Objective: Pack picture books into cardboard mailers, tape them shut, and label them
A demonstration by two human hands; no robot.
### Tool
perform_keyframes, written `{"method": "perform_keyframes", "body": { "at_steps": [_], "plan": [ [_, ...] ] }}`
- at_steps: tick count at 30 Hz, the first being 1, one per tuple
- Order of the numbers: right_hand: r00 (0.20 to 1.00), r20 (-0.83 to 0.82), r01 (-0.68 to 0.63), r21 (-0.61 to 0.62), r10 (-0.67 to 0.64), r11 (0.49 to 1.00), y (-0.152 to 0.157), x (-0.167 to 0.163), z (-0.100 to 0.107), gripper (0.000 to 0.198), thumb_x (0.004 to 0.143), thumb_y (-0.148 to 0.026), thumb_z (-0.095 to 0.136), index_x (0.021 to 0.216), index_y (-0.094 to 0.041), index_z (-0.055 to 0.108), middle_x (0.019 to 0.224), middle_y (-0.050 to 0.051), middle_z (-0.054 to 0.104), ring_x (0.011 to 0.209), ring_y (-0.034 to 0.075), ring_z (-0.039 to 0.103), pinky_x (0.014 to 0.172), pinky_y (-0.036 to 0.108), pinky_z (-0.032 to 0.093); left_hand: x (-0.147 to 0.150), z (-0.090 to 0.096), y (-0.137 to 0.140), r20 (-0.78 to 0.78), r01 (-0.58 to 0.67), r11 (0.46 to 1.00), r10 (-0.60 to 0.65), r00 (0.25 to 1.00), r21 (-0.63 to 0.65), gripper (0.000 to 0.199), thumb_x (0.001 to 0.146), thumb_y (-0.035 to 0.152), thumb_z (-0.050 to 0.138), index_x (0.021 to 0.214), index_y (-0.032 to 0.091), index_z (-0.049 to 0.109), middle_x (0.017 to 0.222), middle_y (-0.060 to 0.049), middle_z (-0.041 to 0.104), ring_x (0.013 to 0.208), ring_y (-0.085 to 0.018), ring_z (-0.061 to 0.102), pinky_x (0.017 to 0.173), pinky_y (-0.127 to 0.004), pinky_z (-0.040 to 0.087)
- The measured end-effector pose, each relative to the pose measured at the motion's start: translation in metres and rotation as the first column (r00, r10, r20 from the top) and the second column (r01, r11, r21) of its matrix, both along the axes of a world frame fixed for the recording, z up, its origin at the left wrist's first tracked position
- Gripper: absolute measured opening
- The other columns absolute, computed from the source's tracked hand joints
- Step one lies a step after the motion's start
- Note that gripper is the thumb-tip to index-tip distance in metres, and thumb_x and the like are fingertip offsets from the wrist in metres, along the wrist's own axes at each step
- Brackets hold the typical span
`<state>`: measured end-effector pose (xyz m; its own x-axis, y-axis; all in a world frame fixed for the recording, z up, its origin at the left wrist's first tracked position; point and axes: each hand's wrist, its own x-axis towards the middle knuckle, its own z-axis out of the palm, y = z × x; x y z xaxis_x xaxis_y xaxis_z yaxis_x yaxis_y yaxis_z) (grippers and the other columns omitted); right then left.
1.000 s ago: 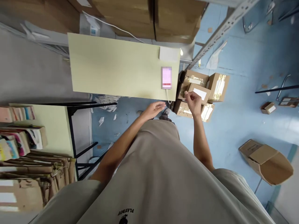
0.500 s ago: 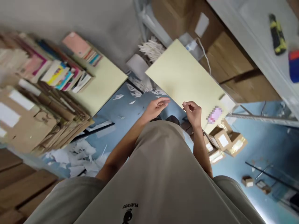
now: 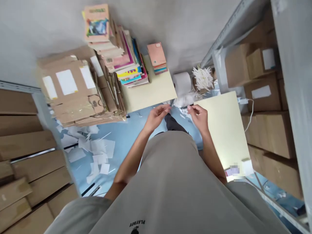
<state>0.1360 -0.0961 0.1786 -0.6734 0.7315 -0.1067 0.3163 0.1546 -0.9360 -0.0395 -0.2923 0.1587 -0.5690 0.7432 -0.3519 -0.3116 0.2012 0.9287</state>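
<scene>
My left hand (image 3: 156,117) is held out in front of my body, above the blue floor (image 3: 131,136). Its fingers are stretched out with the thumb beneath them, and I see nothing in it. To its right is my right hand (image 3: 200,118), its thumb and forefinger curled together in a loose pinch with no object visible between them. It is nearest the left edge of a pale yellow table (image 3: 221,123) and appears to hover apart from it. The hands do not touch each other.
A second pale yellow table (image 3: 151,94) bears book stacks (image 3: 131,73) and flattened cardboard (image 3: 70,100). White rolls (image 3: 182,83) stand between the tables. Scrap paper (image 3: 97,152) litters the floor. Boxes fill racks left (image 3: 39,162) and right (image 3: 270,133); a blurred-out item (image 3: 232,170) lies on the right table.
My view has swung left, so the tables and books have shifted rightward and the left rack shows more. Both hands keep nearly the same pose before my body.
</scene>
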Motion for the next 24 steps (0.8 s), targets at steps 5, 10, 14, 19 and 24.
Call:
{"method": "perform_keyframes", "body": {
  "at_steps": [5, 10, 14, 19, 24],
  "plan": [
    [0.987, -0.001, -0.158, -0.062, 0.158, 0.986, 0.031, -0.099, -0.008, 0.072, 0.096, -0.098, 0.072, 0.084, -0.027, 0.072, 0.08, 0.005, 0.079, 0.079, 0.026, 0.079, 0.078, 0.04, 0.063, -0.068, 0.015, 0.006, -0.009, -0.186, 0.98, 0.186, 0.983, -0.064, 0.062, 0.093, 0.069, 0.093, 0.131, 0.021, 0.083, 0.139, -0.017, 0.088, 0.131, -0.036, 0.084, 0.124, -0.057, 0.063],
    [0.953, -0.028, -0.303, -0.072, 0.301, 0.95, 0.061, -0.196, -0.01, 0.073, 0.097, -0.099, 0.069, 0.083, -0.027, 0.073, 0.083, 0.006, 0.08, 0.08, 0.025, 0.079, 0.082, 0.039, 0.064, -0.121, 0.018, 0.012, -0.027, -0.322, 0.939, 0.321, 0.947, -0.119, 0.065, 0.093, 0.071, 0.092, 0.134, 0.021, 0.082, 0.14, -0.017, 0.088, 0.125, -0.033, 0.085, 0.12, -0.054, 0.064],
    [0.914, -0.032, -0.406, -0.077, 0.404, 0.911, 0.074, -0.259, -0.01, 0.076, 0.096, -0.102, 0.067, 0.083, -0.028, 0.073, 0.082, 0.006, 0.08, 0.082, 0.026, 0.079, 0.085, 0.041, 0.065, -0.154, 0.02, 0.004, -0.099, -0.453, 0.884, 0.443, 0.891, -0.116, 0.062, 0.096, 0.07, 0.091, 0.136, 0.023, 0.083, 0.141, -0.016, 0.088, 0.124, -0.032, 0.086, 0.118, -0.052, 0.066],
    [0.878, -0.051, -0.478, -0.056, 0.475, 0.877, 0.067, -0.315, -0.003, 0.078, 0.094, -0.105, 0.067, 0.092, -0.028, 0.076, 0.093, 0.007, 0.083, 0.09, 0.026, 0.081, 0.091, 0.041, 0.068, -0.214, 0.021, -0.019, -0.317, -0.636, 0.768, 0.585, 0.747, -0.081, 0.061, 0.1, 0.073, 0.087, 0.137, 0.025, 0.083, 0.14, -0.015, 0.087, 0.131, -0.032, 0.084, 0.116, -0.049, 0.069],
    [0.836, -0.148, -0.538, -0.042, 0.528, 0.842, 0.038, -0.37, -0.012, 0.084, 0.095, -0.103, 0.069, 0.135, -0.03, 0.08, 0.145, 0.014, 0.083, 0.137, 0.034, 0.08, 0.111, 0.047, 0.072, -0.296, 0.006, -0.027, -0.514, -0.705, 0.708, 0.62, 0.592, 0.042, 0.063, 0.106, 0.077, 0.08, 0.141, 0.025, 0.08, 0.143, -0.015, 0.083, 0.148, -0.035, 0.076, 0.13, -0.053, 0.062]
  ]
}}
